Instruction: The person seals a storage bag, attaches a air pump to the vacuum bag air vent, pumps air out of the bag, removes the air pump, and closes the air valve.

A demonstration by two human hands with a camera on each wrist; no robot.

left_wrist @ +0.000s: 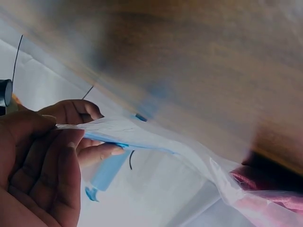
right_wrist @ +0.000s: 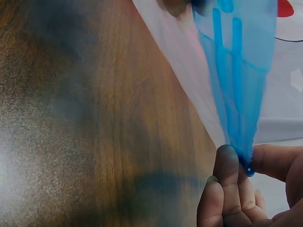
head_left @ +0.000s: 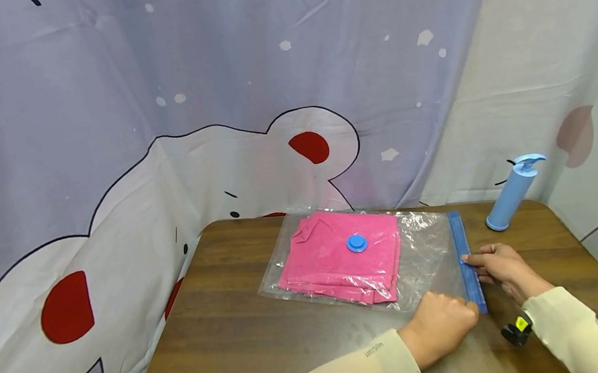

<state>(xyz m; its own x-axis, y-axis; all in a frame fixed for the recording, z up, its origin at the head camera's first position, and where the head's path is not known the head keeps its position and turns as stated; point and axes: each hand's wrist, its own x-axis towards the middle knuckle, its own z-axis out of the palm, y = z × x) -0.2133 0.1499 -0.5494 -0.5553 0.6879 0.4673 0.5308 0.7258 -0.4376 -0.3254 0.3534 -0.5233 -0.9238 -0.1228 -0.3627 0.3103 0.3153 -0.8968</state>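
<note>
A clear vacuum storage bag (head_left: 429, 252) lies on the table with a folded pink cloth (head_left: 334, 262) inside. Its round blue valve (head_left: 356, 243) sits over the cloth, and a blue zip strip (head_left: 458, 233) runs along the right end. My left hand (head_left: 445, 323) grips the near corner of that end; in the left wrist view its thumb and fingers (left_wrist: 66, 165) pinch the plastic edge. Farther along the strip, my right hand (head_left: 504, 268) pinches it between thumb and fingers. The right wrist view shows the strip (right_wrist: 239, 94) narrowing into those fingertips (right_wrist: 227, 158).
A light blue hand pump (head_left: 510, 197) stands at the table's back right, beyond my right hand. The wooden table (head_left: 223, 346) meets a printed curtain (head_left: 237, 174) at its back edge. A black wrist camera (head_left: 517, 334) sits under my right wrist.
</note>
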